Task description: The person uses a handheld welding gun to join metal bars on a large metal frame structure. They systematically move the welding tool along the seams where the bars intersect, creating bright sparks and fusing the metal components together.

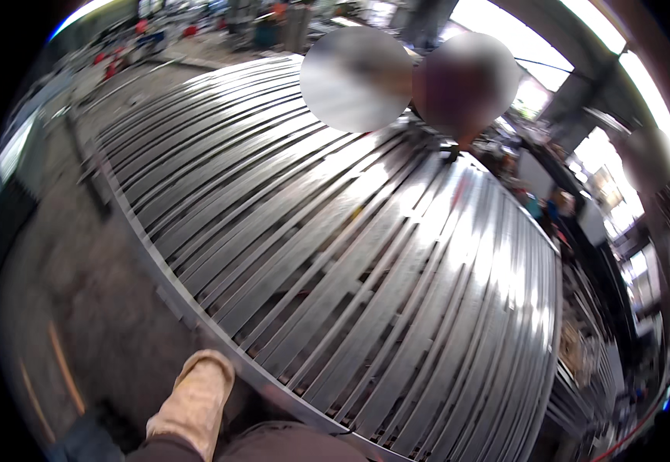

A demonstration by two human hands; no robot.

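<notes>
A large panel of parallel silver metal slats (pixel 327 300) in a metal frame (pixel 150 250) lies flat before me and fills the middle of the view. My left hand (pixel 198 393) seems to be in a beige work glove, close to the frame's near edge. Its fingers are turned out of sight and the picture is smeared, so I cannot make out whether it touches the frame. My right hand is outside the view. Dark clothing (pixel 296 445) of mine shows at the lower edge, against the near side of the panel.
At the panel's far side are people (pixel 466 88), partly blurred out. Metal lengths (pixel 581 400) are stacked along the right. Grey concrete floor (pixel 65 285) runs along the left, with orange strips (pixel 65 366) on it. Bright windows and clutter stand in the background.
</notes>
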